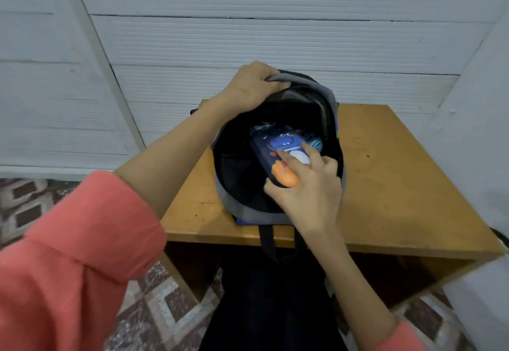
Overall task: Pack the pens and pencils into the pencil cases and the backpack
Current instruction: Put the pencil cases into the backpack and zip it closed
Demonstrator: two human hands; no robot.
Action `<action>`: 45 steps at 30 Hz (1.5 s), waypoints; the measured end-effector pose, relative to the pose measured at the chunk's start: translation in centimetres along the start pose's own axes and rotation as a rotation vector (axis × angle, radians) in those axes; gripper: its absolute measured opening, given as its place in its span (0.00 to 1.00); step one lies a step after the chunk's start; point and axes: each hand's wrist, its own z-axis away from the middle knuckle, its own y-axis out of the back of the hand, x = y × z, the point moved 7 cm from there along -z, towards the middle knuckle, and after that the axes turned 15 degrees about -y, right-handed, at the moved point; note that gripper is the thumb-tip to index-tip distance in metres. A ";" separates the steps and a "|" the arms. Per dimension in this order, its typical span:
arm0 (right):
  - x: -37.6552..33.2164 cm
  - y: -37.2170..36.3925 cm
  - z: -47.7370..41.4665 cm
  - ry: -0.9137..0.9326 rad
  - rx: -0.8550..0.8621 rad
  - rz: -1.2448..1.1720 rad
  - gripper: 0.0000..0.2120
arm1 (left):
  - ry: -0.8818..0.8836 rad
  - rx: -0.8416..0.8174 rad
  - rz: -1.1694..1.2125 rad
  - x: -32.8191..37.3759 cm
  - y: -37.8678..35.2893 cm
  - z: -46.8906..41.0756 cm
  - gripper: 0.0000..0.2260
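Pencil case (278, 144), dark blue with a cartoon creature and orange patches, sits half inside the open mouth of the backpack (239, 206), far end down in the dark. Right hand (309, 186) has it by the near end, thumb tucked under, two fingers (289, 158) stretched along the top face. Left hand (248, 89) is over at the far rim, curled tight round the grey edge and holding the opening wide. Backpack stands on the wooden table (399, 185), a black strap (266, 240) hanging over the near edge. Something pale and striped shows beside the case, and whether it is print or another item I cannot tell. The bag's depths are black. Coral sleeve (68, 254) fills the lower left.
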 end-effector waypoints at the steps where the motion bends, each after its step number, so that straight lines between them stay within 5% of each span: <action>1: -0.5 -0.6 -0.2 -0.005 -0.024 0.025 0.28 | -0.008 -0.004 -0.005 -0.1 0.0 -0.1 0.13; 13: -4.8 -10.1 -4.1 -0.085 -0.082 0.228 0.26 | -0.027 -0.009 0.087 -0.1 -0.3 0.5 0.10; 23: -6.6 -14.8 -6.7 -0.063 -0.378 0.398 0.34 | -0.088 -0.019 0.129 0.4 -0.6 0.8 0.13; 30: -4.9 -15.1 -6.1 -0.038 -0.520 0.267 0.37 | -0.079 -0.020 0.116 0.3 -0.5 1.3 0.15; 38: -0.1 -7.2 -2.9 0.007 -0.439 -0.183 0.19 | -0.060 -0.005 0.106 0.5 -1.7 3.3 0.13; 41: 3.5 -2.5 -2.4 0.000 -0.155 -0.374 0.08 | -0.062 -0.022 0.064 0.2 -3.7 5.7 0.14; 45: 8.6 1.1 -2.7 -0.028 0.130 -0.459 0.10 | -0.116 -0.086 -0.056 1.1 -7.4 9.3 0.17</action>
